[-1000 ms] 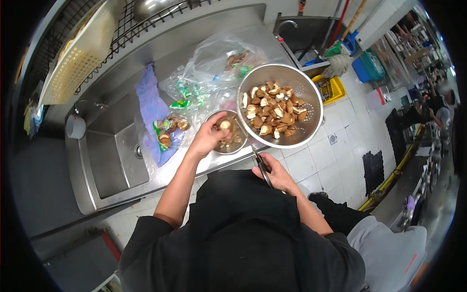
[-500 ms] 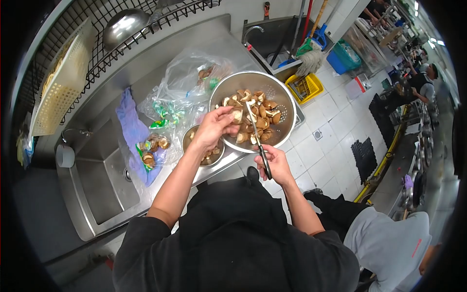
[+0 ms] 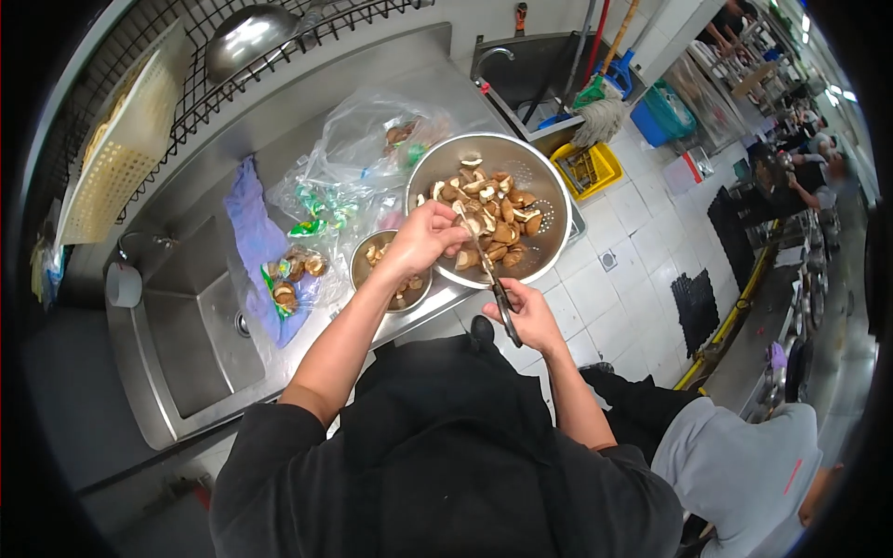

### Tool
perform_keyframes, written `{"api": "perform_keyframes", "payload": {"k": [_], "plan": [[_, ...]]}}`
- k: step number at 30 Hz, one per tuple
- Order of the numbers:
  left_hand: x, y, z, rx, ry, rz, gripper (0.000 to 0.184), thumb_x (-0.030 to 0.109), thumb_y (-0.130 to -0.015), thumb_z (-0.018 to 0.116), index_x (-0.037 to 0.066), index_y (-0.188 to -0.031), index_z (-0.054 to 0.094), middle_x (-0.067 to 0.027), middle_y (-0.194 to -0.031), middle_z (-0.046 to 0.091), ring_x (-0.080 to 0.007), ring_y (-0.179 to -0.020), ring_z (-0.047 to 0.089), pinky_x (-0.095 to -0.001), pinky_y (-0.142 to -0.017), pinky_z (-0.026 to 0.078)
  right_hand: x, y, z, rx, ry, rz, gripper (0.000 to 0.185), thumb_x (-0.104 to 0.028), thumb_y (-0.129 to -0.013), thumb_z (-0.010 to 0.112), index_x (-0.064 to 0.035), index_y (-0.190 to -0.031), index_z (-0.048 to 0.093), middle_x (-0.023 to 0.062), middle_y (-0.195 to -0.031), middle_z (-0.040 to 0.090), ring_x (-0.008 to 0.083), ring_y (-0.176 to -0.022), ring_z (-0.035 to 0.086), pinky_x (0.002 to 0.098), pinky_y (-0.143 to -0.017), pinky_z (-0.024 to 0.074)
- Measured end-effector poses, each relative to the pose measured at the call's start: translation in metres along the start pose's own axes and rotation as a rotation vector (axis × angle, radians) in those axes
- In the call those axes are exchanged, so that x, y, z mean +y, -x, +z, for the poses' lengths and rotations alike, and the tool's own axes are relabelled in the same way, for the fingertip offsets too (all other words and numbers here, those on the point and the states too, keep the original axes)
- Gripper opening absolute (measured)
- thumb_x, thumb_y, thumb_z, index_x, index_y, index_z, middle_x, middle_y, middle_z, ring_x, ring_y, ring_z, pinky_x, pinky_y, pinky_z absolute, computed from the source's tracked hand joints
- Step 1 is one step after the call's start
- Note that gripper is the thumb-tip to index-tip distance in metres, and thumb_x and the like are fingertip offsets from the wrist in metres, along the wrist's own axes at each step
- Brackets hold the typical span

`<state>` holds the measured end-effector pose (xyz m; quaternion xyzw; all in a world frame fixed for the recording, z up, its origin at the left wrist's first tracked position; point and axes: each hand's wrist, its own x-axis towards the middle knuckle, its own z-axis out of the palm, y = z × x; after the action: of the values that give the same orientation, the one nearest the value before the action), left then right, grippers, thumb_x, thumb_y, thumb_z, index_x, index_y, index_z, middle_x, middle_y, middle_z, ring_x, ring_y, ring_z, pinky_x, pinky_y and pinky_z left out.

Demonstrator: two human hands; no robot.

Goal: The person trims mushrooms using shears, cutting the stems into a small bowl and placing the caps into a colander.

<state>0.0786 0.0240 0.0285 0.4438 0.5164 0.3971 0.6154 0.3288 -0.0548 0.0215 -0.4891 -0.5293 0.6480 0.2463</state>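
Observation:
My left hand (image 3: 426, 244) pinches a mushroom (image 3: 473, 226) over the near left part of a steel colander (image 3: 551, 191). My right hand (image 3: 528, 319) grips a pair of scissors (image 3: 503, 307) by its dark handles, at the colander's near rim. The blades reach up to the mushroom at my left fingertips. Many brown cut mushroom pieces (image 3: 507, 212) lie in the colander, and one pale slice (image 3: 472, 162) rests apart near its far wall. Partly under my left forearm stands a smaller steel bowl (image 3: 359, 267) holding small mushroom bits.
Clear plastic bags (image 3: 349, 139) and a bag of whole mushrooms (image 3: 296, 279) lie on the counter, the latter by a purple cloth (image 3: 253, 219). A sink (image 3: 200, 335) is at left. A yellow basket (image 3: 609, 172) stands beyond the colander. A person in grey (image 3: 744, 456) is close at right.
The scissor blades have come together onto the mushroom at my left fingertips. A pale slice now lies near the colander's far wall. The view has shifted slightly.

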Motion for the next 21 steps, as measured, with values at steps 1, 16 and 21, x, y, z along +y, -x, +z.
{"api": "perform_keyframes", "payload": {"k": [1,16,21], "plan": [[-0.003,-0.001,-0.001,-0.001,0.002,0.012,0.035,0.002,-0.093,0.072,-0.008,-0.119,0.050,-0.0141,-0.093,0.070,-0.0141,-0.074,0.065,-0.0280,-0.065,0.053,-0.002,0.001,-0.002,-0.013,0.005,0.001,0.063,-0.028,-0.087,0.085,0.0053,-0.133,0.058,0.0082,-0.097,0.072,0.0119,-0.085,0.066,0.0280,-0.075,0.0530],[-0.086,0.098,-0.159,0.675,-1.144,-0.409,0.025,0.015,-0.087,0.066,0.004,-0.109,0.072,-0.0220,-0.117,0.069,-0.0409,-0.106,0.067,-0.0506,-0.089,0.055,-0.009,-0.007,0.028,0.082,-0.136,0.046,0.045,-0.021,-0.092,0.080,0.0041,-0.124,0.060,0.0014,-0.068,0.062,0.0075,-0.043,0.052,0.0226,-0.038,0.0363],[-0.137,0.095,-0.176,0.762,-1.386,-0.087,0.035,0.013,-0.086,0.066,0.002,-0.118,0.067,-0.0176,-0.130,0.055,-0.0380,-0.117,0.054,-0.0464,-0.096,0.052,-0.013,-0.017,0.055,-0.065,0.014,-0.035,0.055,-0.018,-0.088,0.084,0.0080,-0.129,0.057,0.0033,-0.084,0.069,0.0056,-0.067,0.060,0.0220,-0.057,0.0463]]}}
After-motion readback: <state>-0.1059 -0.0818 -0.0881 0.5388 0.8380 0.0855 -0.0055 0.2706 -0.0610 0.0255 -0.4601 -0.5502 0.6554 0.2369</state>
